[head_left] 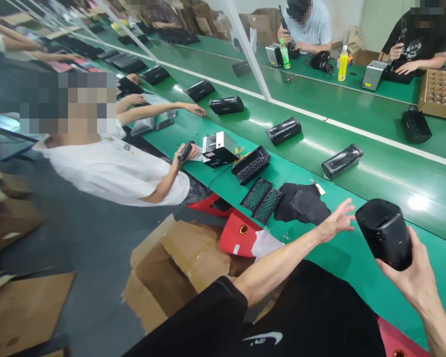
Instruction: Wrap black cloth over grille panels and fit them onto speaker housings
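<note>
Just above the right hand [412, 280], which is clamped round its lower end, the black speaker shell [383, 230] sits clear of the bench [357, 263]. That one-handed hold leaves the left hand [334, 223] free, and it's splayed wide, fingertips nearly on the black cloth pieces [301, 203].

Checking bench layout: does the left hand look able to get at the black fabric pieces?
Probably yes: the open left hand is just beside the black fabric pieces, nothing lying between.

A glossy black rounded casing [384, 233] hangs tilted above the green bench [342, 267].
</note>
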A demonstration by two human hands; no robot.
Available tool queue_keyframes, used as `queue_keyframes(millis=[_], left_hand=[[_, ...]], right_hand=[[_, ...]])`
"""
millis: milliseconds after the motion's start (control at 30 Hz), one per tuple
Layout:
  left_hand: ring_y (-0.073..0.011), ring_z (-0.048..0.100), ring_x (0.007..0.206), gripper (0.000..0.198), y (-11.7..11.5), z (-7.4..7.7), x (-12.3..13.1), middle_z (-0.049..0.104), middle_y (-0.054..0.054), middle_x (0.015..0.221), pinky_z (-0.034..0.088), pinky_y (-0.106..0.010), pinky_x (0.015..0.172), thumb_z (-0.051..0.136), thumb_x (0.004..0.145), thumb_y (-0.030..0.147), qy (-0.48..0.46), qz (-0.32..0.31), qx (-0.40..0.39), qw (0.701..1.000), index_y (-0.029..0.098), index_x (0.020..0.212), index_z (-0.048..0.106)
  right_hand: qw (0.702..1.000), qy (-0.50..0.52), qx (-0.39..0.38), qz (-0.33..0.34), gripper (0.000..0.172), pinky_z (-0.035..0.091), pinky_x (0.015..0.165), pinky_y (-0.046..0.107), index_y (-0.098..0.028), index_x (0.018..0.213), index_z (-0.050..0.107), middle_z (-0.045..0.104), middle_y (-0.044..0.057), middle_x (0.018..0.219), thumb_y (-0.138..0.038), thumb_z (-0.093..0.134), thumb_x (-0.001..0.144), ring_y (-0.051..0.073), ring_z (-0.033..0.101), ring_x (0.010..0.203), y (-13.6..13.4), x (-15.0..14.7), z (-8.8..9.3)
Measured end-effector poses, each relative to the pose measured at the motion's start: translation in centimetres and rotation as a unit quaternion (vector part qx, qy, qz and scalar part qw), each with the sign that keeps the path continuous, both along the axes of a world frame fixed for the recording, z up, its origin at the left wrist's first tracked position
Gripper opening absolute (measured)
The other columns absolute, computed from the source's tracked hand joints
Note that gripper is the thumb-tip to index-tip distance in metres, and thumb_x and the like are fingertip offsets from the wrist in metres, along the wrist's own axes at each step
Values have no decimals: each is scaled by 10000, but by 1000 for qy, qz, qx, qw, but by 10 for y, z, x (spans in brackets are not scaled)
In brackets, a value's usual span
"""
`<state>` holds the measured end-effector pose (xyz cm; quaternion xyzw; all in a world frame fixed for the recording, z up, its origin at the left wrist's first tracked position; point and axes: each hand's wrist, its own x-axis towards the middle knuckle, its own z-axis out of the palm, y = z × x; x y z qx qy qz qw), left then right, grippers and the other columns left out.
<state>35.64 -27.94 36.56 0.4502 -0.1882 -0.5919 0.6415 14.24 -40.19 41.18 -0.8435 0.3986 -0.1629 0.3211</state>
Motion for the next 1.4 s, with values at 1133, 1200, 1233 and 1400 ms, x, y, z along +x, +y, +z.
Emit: queue_keyframes(millis=[1133, 1200, 1233, 1400], left_hand=[[-303, 589, 1186, 1028, 17, 7, 25, 584, -94, 1361, 502, -386, 1014, 941, 617, 444, -91, -38, -13, 995, 271, 1529, 498], [-304, 606, 1158, 1018, 14, 1, 20, 621, -86, 1307, 507, -394, 1006, 939, 612, 460, -91, -22, 6, 996, 261, 1515, 515], [-305, 614, 1156, 1009, 11, -3, 17, 639, -83, 1285, 502, -406, 1021, 935, 615, 475, -88, -13, 25, 996, 252, 1509, 524], [-364, 523, 1418, 932, 5, -28, 11, 616, -115, 1483, 373, -523, 1217, 857, 713, 586, -70, -60, 152, 984, 263, 1530, 547]], right_hand=[[950, -116, 272, -101, 1007, 422, 1131, 505, -318, 1523, 477, 495, 116, 1541, -577, 922, 657, 367, 522, 1328, 16, -60, -11], [939, -134, 291, -125, 988, 467, 1079, 492, -309, 1484, 512, 542, 111, 1463, -590, 926, 632, 353, 554, 1260, 15, -55, -18], [928, -138, 316, -141, 985, 493, 1038, 476, -303, 1469, 524, 567, 106, 1410, -600, 925, 620, 340, 574, 1211, 13, -53, -23], [840, -101, 484, -224, 1014, 549, 746, 379, -321, 1461, 553, 648, 82, 1272, -629, 933, 573, 286, 647, 979, 2, -50, -43]])
